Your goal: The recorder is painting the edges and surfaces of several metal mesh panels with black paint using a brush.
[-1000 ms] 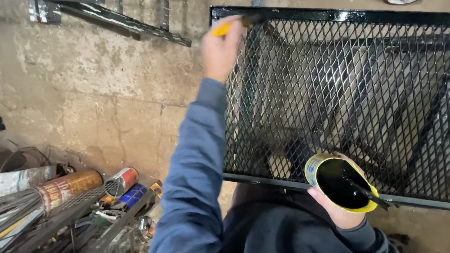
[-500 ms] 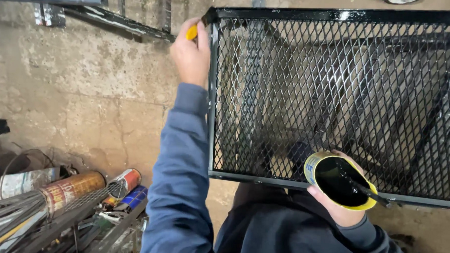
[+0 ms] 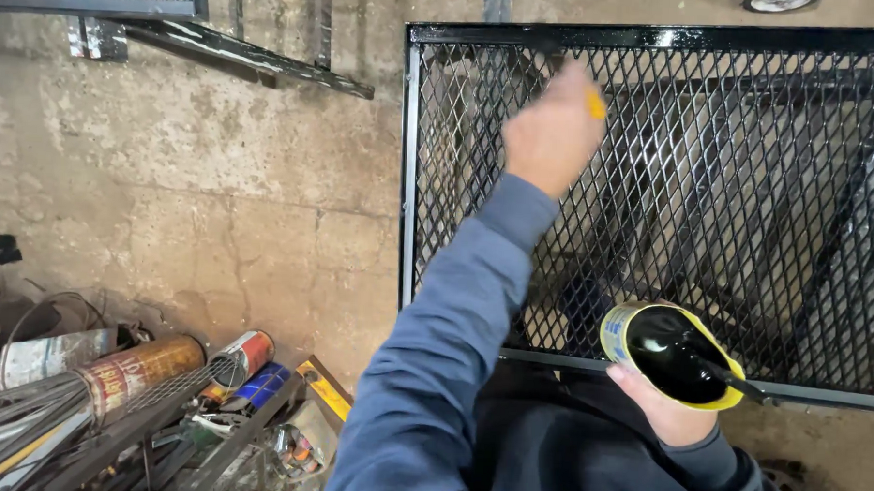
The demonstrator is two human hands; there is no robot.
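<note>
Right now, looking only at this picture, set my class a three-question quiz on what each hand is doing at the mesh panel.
1. True or false: the right hand holds a tin of black paint.
2. What colour is the tool handle in the left hand?
3. Where is the left hand: A) over the mesh panel, B) down by the spray cans?

Key: 1 true; 2 yellow; 3 A.
</note>
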